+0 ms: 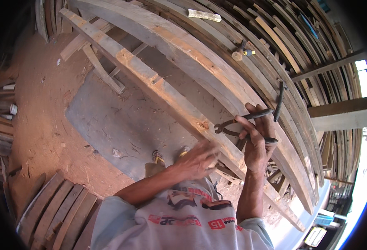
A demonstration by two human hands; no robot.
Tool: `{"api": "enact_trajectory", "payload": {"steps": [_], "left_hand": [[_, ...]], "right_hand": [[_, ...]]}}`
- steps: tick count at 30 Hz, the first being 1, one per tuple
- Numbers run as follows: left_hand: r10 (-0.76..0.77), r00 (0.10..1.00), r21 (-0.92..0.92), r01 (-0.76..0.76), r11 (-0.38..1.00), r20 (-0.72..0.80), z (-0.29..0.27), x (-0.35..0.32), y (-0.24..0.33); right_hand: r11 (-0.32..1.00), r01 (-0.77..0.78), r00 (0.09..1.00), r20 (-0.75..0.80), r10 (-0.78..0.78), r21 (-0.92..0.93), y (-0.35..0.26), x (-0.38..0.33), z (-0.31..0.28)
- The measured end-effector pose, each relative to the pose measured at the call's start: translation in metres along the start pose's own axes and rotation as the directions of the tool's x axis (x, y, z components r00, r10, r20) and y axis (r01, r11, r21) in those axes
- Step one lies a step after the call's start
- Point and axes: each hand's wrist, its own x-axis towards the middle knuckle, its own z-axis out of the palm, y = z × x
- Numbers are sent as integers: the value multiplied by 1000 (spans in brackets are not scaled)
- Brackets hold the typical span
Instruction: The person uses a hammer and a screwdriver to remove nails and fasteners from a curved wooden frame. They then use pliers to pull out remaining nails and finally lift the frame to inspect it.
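Observation:
In my right hand (257,143) is a pair of dark pincers (227,127), its handles spread and its jaws pointing left over a long wooden beam (167,93). My fingers are around the handles. Bent in front of my body, my left hand (197,161) is beside the near edge of that beam; its fingers are smeared by motion, and whether it holds anything does not show. A nail hole or knot marks the beam's top close to the pincers' jaws.
Beyond the beam lies a thicker curved timber (200,54). On the planks behind it rest a mallet-like tool (237,55), a black-handled tool (280,100) and a pale wood offcut (204,15). Boards (62,212) stand stacked at lower left. A grey mat (104,112) covers part of the floor.

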Motion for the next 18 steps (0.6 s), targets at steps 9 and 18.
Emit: {"api": "enact_trajectory", "payload": {"steps": [9, 18], "left_hand": [[-466, 868, -408, 367, 836, -173, -48, -11, 8], [-510, 695, -388, 345, 855, -507, -98, 24, 2]], "right_hand": [[995, -77, 964, 258, 59, 59, 22, 21, 13], [981, -149, 910, 405, 86, 125, 38, 36, 5]]}}
